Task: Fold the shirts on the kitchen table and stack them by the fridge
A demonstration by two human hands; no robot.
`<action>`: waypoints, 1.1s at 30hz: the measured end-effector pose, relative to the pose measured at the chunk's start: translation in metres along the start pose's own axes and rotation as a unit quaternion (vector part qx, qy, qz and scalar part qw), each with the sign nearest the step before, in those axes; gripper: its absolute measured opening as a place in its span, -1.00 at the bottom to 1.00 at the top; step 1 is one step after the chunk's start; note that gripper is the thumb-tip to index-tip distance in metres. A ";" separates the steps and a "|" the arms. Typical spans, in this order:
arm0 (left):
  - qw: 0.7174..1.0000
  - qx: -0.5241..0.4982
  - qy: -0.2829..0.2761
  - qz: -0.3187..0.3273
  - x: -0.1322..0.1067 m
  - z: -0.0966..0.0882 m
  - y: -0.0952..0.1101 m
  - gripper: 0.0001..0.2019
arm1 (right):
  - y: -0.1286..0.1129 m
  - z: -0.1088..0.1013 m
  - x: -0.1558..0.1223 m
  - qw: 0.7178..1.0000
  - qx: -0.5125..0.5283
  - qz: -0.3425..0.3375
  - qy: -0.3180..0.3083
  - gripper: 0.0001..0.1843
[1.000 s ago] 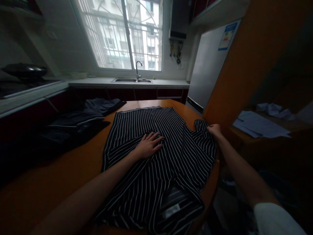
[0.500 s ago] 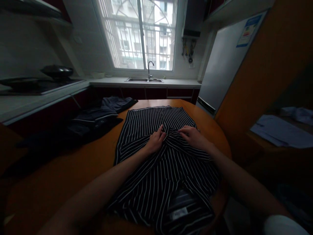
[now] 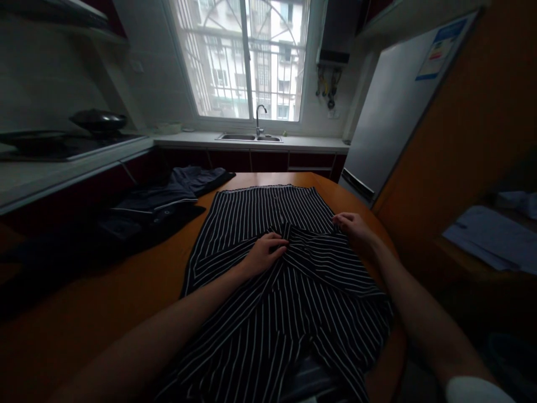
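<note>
A black shirt with white stripes (image 3: 247,215) lies spread on the table, its sleeves folded inward across the body. Near the middle, my left hand (image 3: 265,253) rests on the folded cloth, its thumb a little apart from its fingers. My right hand (image 3: 352,225) is at the shirt's right edge, fingertips pinched on the fabric there. The collar opening is toward me at the bottom of the view, partly cut off by the frame.
The round-ended wooden table (image 3: 138,285) carries a dark heap of clothing (image 3: 163,193) on the left. Beyond it are a counter with a sink (image 3: 239,136) and a stove with a wok (image 3: 98,120). A fridge (image 3: 390,106) stands right; papers (image 3: 490,238) lie at far right.
My right hand has moved right, from the shirt's middle to its right edge, and the sleeve there lies flatter. My left hand stays near the middle, its index finger no longer pointing forward.
</note>
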State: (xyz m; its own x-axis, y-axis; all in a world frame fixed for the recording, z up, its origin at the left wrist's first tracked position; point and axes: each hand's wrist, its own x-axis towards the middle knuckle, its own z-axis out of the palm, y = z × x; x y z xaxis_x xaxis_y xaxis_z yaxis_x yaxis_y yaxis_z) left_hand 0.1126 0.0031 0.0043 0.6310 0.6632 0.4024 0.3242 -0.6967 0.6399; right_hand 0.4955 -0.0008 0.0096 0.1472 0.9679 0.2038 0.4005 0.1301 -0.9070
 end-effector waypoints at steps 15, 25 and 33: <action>0.982 -0.161 0.058 -0.080 0.005 -0.015 0.018 -0.61 | -0.003 -0.015 -0.010 0.979 -0.193 0.050 -0.032 -0.41; 0.989 -0.076 -0.039 -0.121 0.017 -0.032 -0.004 -0.52 | -0.016 -0.007 -0.020 0.986 -0.129 -0.025 -0.099 -0.56; 0.999 0.040 0.012 -0.034 0.010 -0.015 -0.018 -0.62 | -0.002 -0.011 -0.016 0.975 -0.193 0.004 -0.111 -0.67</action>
State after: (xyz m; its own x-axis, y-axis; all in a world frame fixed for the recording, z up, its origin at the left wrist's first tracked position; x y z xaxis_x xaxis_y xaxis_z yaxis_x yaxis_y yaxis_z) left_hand 0.1025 0.0262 0.0060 0.5891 0.7155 0.3755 0.4214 -0.6685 0.6128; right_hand 0.5020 -0.0188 0.0122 -0.0307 0.9968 0.0734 0.7176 0.0731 -0.6926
